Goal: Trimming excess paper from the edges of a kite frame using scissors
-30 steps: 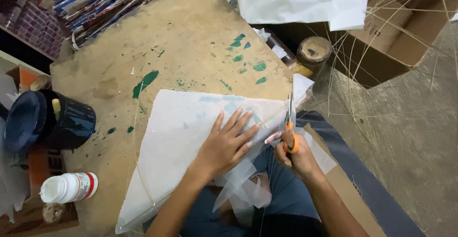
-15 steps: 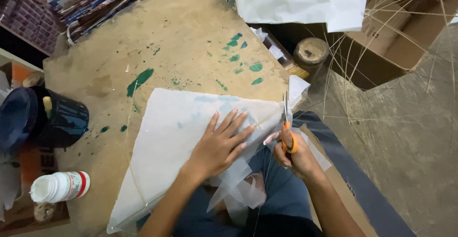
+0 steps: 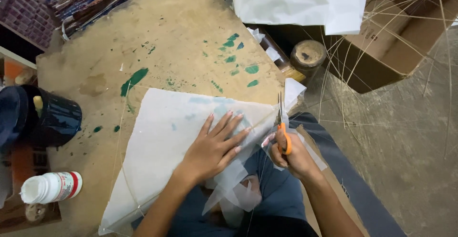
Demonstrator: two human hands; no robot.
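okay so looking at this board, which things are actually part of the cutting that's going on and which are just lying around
In use:
- left hand, pressed flat on the white paper sheet
- right hand, holding the orange-handled scissors at the sheet's right edge

Lying about:
- dark mug
- white bottle on its side
- round lidded jar
- cardboard box
- thin sticks

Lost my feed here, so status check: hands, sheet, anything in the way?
Left hand flat on white sheet, pinning it. Right hand grips orange-handled scissors at the sheet's right edge. Dark cup and white bottle sit left, apart.
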